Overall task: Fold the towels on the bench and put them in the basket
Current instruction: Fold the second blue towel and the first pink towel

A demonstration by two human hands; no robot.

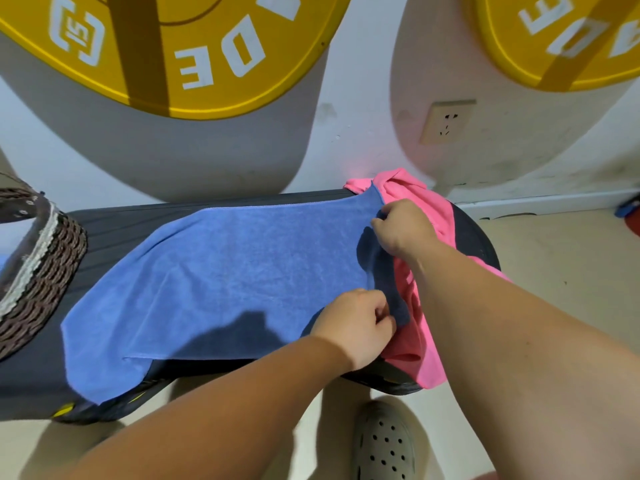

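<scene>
A blue towel (221,271) lies spread flat across the dark bench (114,223). My left hand (353,325) pinches the towel's near right corner. My right hand (401,226) pinches its far right corner. Under that right edge sits a crumpled pink towel (422,341), draping over the bench's right end. A brown woven basket (38,271) stands on the bench at the far left, partly cut off by the frame edge.
The wall runs directly behind the bench, with an outlet (446,121) and two large yellow round signs (166,46) above. My grey clog (386,441) stands on the beige floor below the bench's front edge.
</scene>
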